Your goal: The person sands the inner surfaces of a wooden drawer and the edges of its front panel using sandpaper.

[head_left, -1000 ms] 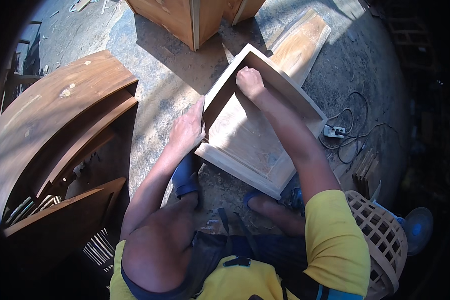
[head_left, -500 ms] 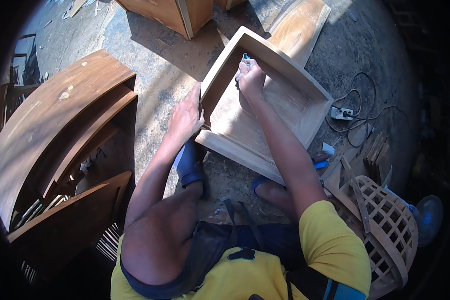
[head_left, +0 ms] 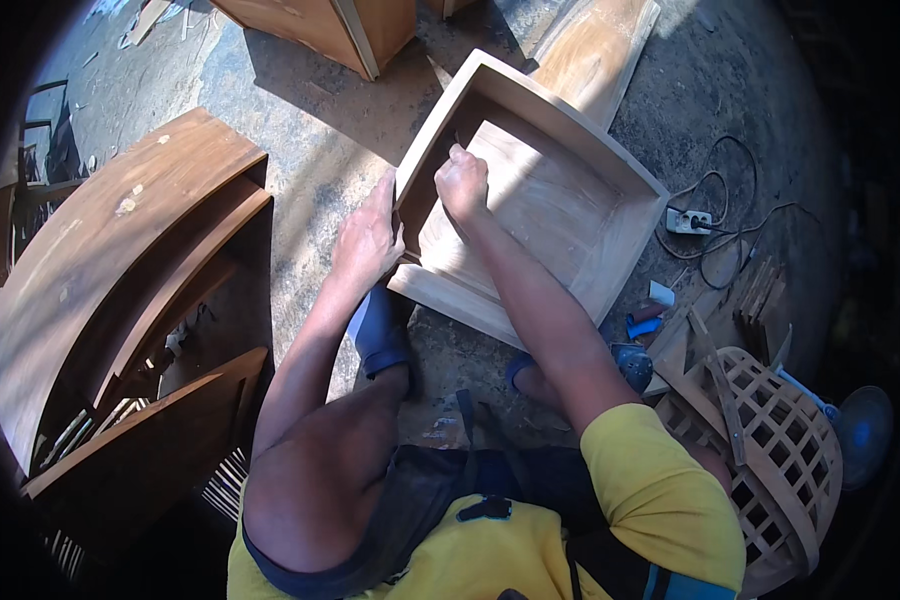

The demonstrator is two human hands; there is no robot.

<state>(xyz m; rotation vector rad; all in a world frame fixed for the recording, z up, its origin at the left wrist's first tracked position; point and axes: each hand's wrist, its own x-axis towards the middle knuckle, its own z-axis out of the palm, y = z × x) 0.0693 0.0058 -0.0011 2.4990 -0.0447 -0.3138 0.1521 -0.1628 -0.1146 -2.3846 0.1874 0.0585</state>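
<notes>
A shallow wooden drawer (head_left: 570, 128) with a curved far wall lies tilted on the floor before me. My left hand (head_left: 367, 230) grips its left wall near the front corner, its fingers along the outer side. Inside the drawer, my right hand (head_left: 462, 183) is closed in a fist close to the left wall, above the pale bottom board. What it holds is hidden by the fingers, apart from a small dark tip above the knuckles.
Left stands a curved wooden furniture piece (head_left: 120, 200). A wooden cabinet (head_left: 320, 35) and a board (head_left: 595, 50) lie beyond. To the right are a white power strip (head_left: 688, 221) with cord, a blue power tool (head_left: 631, 366) and a lattice wooden piece (head_left: 770, 420).
My right hand has moved left and nearer to me along the drawer's left wall. The blue item that showed at its fingers is now hidden. My left hand stays in place.
</notes>
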